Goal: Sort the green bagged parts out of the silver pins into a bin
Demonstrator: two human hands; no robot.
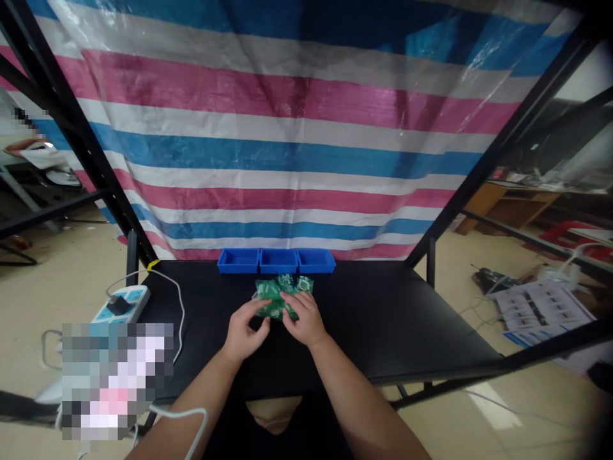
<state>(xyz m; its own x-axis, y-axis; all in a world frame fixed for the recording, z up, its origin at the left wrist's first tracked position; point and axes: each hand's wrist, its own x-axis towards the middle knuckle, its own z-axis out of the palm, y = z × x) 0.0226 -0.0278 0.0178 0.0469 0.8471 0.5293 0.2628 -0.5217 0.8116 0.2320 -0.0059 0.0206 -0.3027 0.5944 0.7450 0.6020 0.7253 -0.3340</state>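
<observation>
A small heap of shiny green packets (278, 292), apparently plastic-wrapped, lies on the black table in front of me. My left hand (246, 330) reaches its left edge, fingers stretched out and thumb held apart. Over its right side, my right hand (305, 317) rests with fingers spread and slightly bent, touching the packets. What is inside the wrappers is too small to make out. Just behind the heap stand three shallow blue trays in a row: a left tray (239, 269), a middle tray (278, 269) and a right tray (317, 269).
On the table's left side lies a white power strip (138, 295) with a black plug (119, 305) and a looping white cable (181, 306). A striped plastic sheet (287, 153) hangs behind the black table (383, 326). Black frame posts rise at both sides.
</observation>
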